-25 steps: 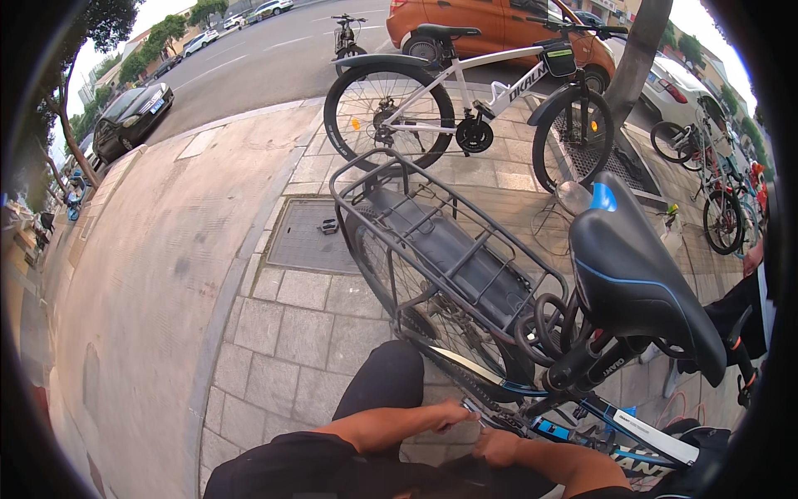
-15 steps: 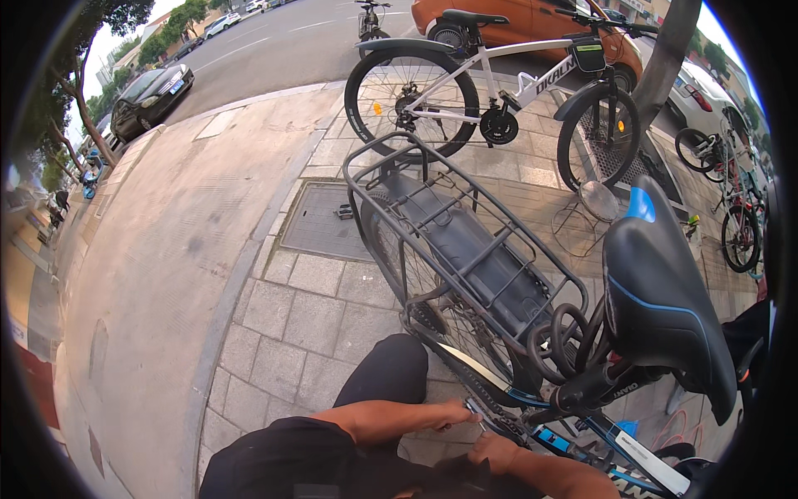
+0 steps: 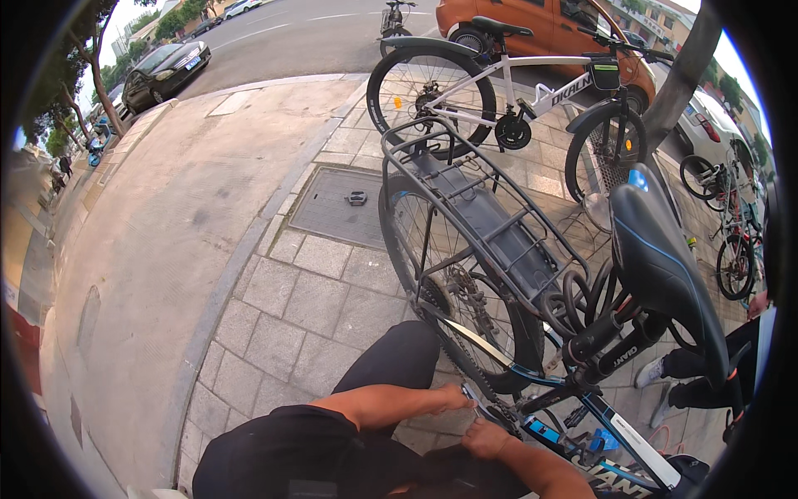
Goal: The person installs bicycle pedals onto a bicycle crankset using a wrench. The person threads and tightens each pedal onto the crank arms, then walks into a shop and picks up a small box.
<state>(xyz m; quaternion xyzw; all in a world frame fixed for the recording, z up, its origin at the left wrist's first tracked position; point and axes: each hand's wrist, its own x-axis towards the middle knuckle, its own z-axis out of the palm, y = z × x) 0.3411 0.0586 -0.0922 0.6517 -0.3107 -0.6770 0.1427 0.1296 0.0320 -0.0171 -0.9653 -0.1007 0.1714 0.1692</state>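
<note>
Next to my left knee stands a bicycle with a black saddle (image 3: 667,258), a black rear rack (image 3: 440,187) and a blue, white and black frame. My left hand (image 3: 453,397) is closed around the end of a silver metal part (image 3: 470,394) beside the bicycle's chain (image 3: 501,409). Just below it, my right hand (image 3: 485,437) is closed, fingertips bent in near the same part. Whatever the right fingers grip is too small and covered to name. A loose black pedal (image 3: 357,198) lies on a metal cover (image 3: 320,208) in the paving.
A white bicycle (image 3: 540,98) stands beyond the rack, with an orange car (image 3: 573,33) behind it. To the right are a tree trunk (image 3: 686,83), more parked bicycles (image 3: 731,249) and a person in dark trousers (image 3: 694,391). A coiled cable lock (image 3: 586,291) hangs under the saddle.
My view has shifted, so the rack and background sit further right, and more of the rear wheel and the other person shows. Both hands stay together at the silver part.
</note>
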